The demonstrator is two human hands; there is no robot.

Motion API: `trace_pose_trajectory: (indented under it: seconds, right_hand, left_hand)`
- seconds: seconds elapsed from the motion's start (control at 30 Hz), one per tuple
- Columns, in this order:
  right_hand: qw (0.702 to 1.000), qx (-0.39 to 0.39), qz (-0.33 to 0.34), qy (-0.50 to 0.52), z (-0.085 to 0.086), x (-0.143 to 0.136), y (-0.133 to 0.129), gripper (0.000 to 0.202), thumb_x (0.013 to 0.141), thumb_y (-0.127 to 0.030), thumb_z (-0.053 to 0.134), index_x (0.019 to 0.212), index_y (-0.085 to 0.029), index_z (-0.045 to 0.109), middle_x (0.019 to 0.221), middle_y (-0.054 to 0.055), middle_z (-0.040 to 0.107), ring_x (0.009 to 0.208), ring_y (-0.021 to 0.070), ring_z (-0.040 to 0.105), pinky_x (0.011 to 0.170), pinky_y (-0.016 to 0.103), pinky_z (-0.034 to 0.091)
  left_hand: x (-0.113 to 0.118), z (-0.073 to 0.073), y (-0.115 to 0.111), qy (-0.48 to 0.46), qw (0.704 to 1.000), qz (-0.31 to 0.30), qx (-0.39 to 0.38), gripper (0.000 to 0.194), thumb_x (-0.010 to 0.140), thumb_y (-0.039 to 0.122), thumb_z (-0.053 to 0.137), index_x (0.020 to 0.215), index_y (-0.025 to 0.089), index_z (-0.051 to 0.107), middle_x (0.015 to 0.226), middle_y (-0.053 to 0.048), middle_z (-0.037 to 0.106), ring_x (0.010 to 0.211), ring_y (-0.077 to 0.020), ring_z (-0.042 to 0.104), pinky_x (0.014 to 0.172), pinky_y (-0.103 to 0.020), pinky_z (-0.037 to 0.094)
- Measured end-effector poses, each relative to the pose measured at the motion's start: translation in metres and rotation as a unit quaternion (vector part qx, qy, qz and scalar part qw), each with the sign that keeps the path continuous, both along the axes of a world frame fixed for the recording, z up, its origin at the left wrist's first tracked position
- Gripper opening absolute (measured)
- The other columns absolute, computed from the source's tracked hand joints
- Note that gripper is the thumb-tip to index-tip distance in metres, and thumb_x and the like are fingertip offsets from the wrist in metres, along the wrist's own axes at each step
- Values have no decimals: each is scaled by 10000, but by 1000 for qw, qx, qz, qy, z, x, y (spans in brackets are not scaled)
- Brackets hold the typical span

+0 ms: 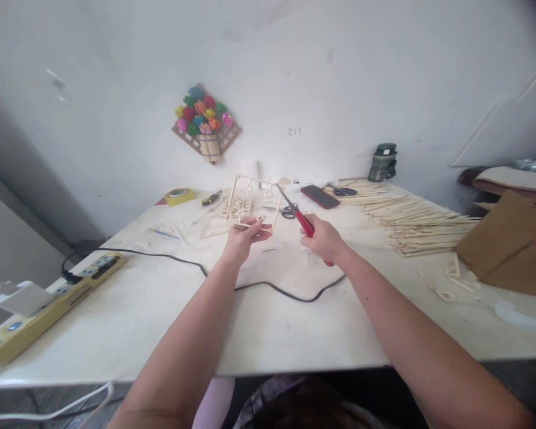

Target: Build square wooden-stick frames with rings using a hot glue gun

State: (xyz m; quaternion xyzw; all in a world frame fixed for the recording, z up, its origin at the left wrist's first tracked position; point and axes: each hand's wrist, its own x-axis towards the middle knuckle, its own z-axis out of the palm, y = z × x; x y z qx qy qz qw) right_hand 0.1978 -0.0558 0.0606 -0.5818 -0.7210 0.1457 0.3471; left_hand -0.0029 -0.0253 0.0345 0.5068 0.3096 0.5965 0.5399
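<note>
My left hand [245, 238] pinches the lower bar of a square frame of thin wooden sticks [231, 199], which stands tilted above the table. Small diamond shapes [268, 192] of sticks hang inside its upper part. In my right hand [324, 239] is a red-handled tool with a long dark metal shaft [306, 225]; its exact kind cannot be made out. The shaft's tip lies close to the frame's upper right corner; whether it touches I cannot tell. Behind the frame lies a lattice of short sticks [239, 207]. Scissors [289, 211] rest between my hands.
A black cord [161, 255] runs from the yellow power strip [71, 301] across the table towards my right forearm. Loose sticks [411, 223] and a cardboard box [509, 250] are right. Tape [179, 196], a cutter [211, 198], a phone [320, 196] and a bottle [382, 162] stand farther back.
</note>
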Motion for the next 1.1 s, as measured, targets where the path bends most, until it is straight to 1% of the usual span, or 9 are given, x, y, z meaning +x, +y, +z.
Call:
trace_pose_trajectory:
  seconds: [0.07, 0.13, 0.27, 0.4, 0.6, 0.8, 0.93, 1.1]
  right_hand:
    - [996, 10, -20, -86, 0, -3, -2, 411, 647, -240, 500, 1054, -189, 499, 910, 46, 624, 801, 192, 567, 688, 273, 404]
    - [988, 9, -38, -150, 1, -7, -5, 427, 655, -266, 511, 1073, -183, 490, 941, 67, 623, 834, 210, 569, 690, 279, 396]
    - [977, 2, -58, -207, 2, -15, -10, 405, 675, -332, 512, 1046, -170, 499, 959, 91, 623, 857, 229, 574, 685, 293, 398]
    - [970, -19, -75, -233, 4, -19, -13, 363, 687, -346, 501, 1006, -173, 519, 908, 95, 635, 843, 244, 586, 673, 312, 405]
    - [966, -31, -77, -246, 6, -23, -15, 351, 682, -293, 512, 1013, -179, 528, 905, 97, 635, 846, 251, 589, 675, 322, 409]
    - [965, -16, -84, -250, 5, -25, -17, 359, 672, -283, 523, 1008, -158, 522, 932, 112, 624, 866, 255, 578, 695, 327, 417]
    - [963, 6, -95, -251, 4, -27, -17, 361, 689, -309, 511, 1007, -138, 515, 954, 132, 608, 893, 265, 560, 713, 338, 419]
    - [963, -3, -99, -249, 3, -28, -16, 372, 699, -325, 510, 1015, -130, 510, 972, 139, 596, 909, 267, 549, 730, 343, 418]
  left_hand:
    - [-2, -1, 1, -6, 1000, 14, 6, 305, 609, 336, 701, 792, 125, 578, 740, -89, 677, 609, -171, 639, 596, -286, 515]
    - [-3, -1, 2, -5, 999, 30, 12, 323, 605, 350, 701, 798, 124, 574, 742, -89, 676, 607, -170, 638, 606, -293, 514]
    - [-2, -2, 3, -1, 998, 57, 26, 371, 589, 378, 707, 825, 125, 575, 731, -82, 676, 604, -171, 636, 636, -321, 514]
    - [1, -1, 1, -3, 996, 74, 40, 386, 588, 384, 707, 841, 119, 586, 720, -78, 675, 609, -172, 637, 661, -341, 515]
    - [5, 0, 1, -24, 993, 102, 56, 352, 564, 364, 728, 791, 123, 608, 704, -61, 670, 679, -189, 643, 710, -373, 518]
    - [7, -2, 2, -11, 992, 102, 69, 349, 565, 365, 728, 804, 126, 637, 732, -52, 672, 679, -187, 645, 739, -378, 513]
    - [8, -2, 1, -25, 992, 99, 69, 324, 562, 345, 734, 780, 127, 633, 717, -45, 672, 681, -191, 648, 750, -387, 510]
    - [11, -1, 0, -42, 992, 96, 71, 283, 563, 312, 739, 752, 133, 626, 707, -34, 670, 674, -192, 650, 749, -397, 509]
